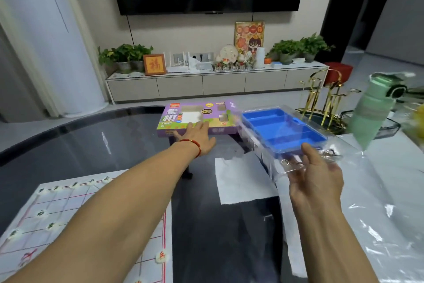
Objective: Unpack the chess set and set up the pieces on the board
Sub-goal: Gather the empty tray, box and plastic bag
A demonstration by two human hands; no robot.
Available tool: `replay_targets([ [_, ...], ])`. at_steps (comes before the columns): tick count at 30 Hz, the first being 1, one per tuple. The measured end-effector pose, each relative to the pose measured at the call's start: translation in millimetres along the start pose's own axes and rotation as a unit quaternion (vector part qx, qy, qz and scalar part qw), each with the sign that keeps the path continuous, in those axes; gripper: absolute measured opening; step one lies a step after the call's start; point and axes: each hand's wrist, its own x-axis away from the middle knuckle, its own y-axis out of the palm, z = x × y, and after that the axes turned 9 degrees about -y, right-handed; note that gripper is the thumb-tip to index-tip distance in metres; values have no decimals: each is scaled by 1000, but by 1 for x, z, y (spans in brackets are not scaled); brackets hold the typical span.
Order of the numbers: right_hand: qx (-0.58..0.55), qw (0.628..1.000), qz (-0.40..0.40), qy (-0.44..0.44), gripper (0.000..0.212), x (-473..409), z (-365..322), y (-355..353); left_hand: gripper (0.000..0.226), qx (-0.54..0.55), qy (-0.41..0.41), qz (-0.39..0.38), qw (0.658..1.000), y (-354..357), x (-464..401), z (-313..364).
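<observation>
I see the dark glossy glass table [96, 145] with the white paper chess board [75, 214] at 8 o'clock, round white pieces [161, 257] on it. At 12 o'clock my left hand [197, 137] lies flat, fingers straight, on the purple cardboard chess box [202, 116]; at 2 o'clock my right hand [315, 172] grips the clear plastic shell with the blue tray [282, 130]

The purple box [197, 117] carries large white characters 象棋 on its lid; left of the box, the framed picture [154, 64] under the television shows 福; a piece [161, 256] on the board [96, 225] reads 兵.
</observation>
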Motion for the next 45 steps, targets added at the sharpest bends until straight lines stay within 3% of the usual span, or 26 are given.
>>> replay_targets([
  [3, 4, 1000, 14, -9, 68, -4, -3, -3, 67, 3, -18, 39, 999, 3, 4, -22],
  [7, 5, 1000, 15, -7, 68, -3, -3, -7, 97, -58, -80, 12, 995, -7, 5, -60],
  [10, 8, 1000, 9, -1, 69, 0, 0, -5, 99, -103, 10, 52, 993, -10, 11, -59],
  [12, 11, 1000, 11, 6, 70, 3, 2, -2, 95, -79, 52, 65, 993, -6, 16, -52],
  [20, 1, 1000, -9, 16, 69, 9, 4, 5, 37, 80, 16, 121, 989, -12, 15, -50],
  [24, 6, 999, -22, 26, 69, 15, 0, 8, 33, 190, -34, 166, 967, -36, 18, -63],
  [28, 30, 994, -77, 72, 39, 25, -7, 11, 38, 250, -39, 152, 955, -59, 31, -76],
  [32, 55, 980, -141, 127, 18, 41, -13, 14, 66, 302, -51, 93, 947, -78, 48, -91],
  [35, 60, 971, -178, 148, 3, 57, -15, 18, 74, 318, -35, 77, 944, -89, 61, -95],
  [41, 76, 967, -180, 164, 17, 65, -10, 22, 102, 307, 9, 30, 951, -100, 91, -104],
  [45, 84, 973, -156, 150, 23, 66, -15, 21, 102, 272, 30, 25, 962, -103, 101, -112],
])
